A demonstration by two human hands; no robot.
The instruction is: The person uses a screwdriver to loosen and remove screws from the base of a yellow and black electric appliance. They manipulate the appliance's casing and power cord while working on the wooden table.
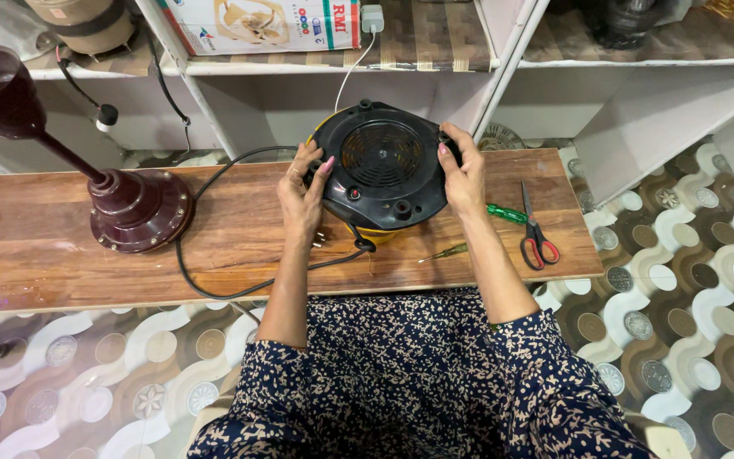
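A round appliance (pixel 381 166) with a black underside, a central vent grille and a yellow body stands tilted on a low wooden board (pixel 44 246). My left hand (pixel 302 189) grips its left edge. On the right edge sits my right hand (pixel 463 174), fingers curled over the rim. A black power cord (pixel 214 285) loops from the appliance across the board, and its plug lies under my left hand.
A maroon fan part (pixel 133 208) with a long stem stands at the board's left. To the right lie a green-handled screwdriver (pixel 505 213), red-handled scissors (pixel 535 235) and a thin yellow screwdriver (pixel 445 252). White shelves (pixel 503 64) rise behind. Patterned floor surrounds the board.
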